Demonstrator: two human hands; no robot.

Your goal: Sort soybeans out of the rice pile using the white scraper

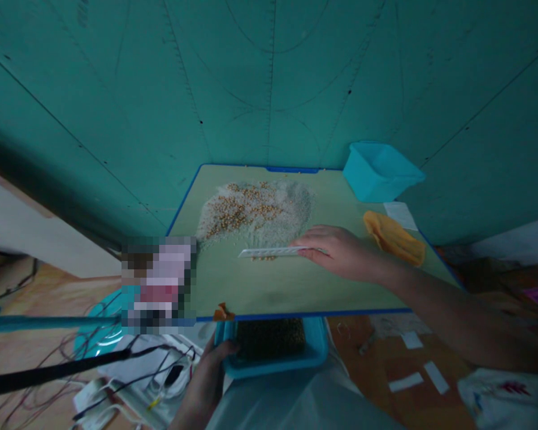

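My right hand (334, 251) is closed on one end of a thin white strip, like a ruler (269, 252), held level just over the pale green tabletop (251, 292). Several round tan beans (264, 258) lie along the strip's near edge. Beyond it spreads a heap of small whitish grains (296, 206), with many tan beans (233, 216) mixed in on the left and middle. Below the table's front edge, my left hand (210, 367) grips the left rim of a blue plastic tub (282, 365). Dark small grains (271, 339) fill the tub's bottom.
A second blue tub (372, 182) stands at the table's back right corner. An orange cloth (392, 239) and a white paper (401, 214) lie nearby. At the left edge is a blurred-out phone-like thing (165, 275). Cables (179, 364) tangle below left. A green wall (269, 77) rises behind.
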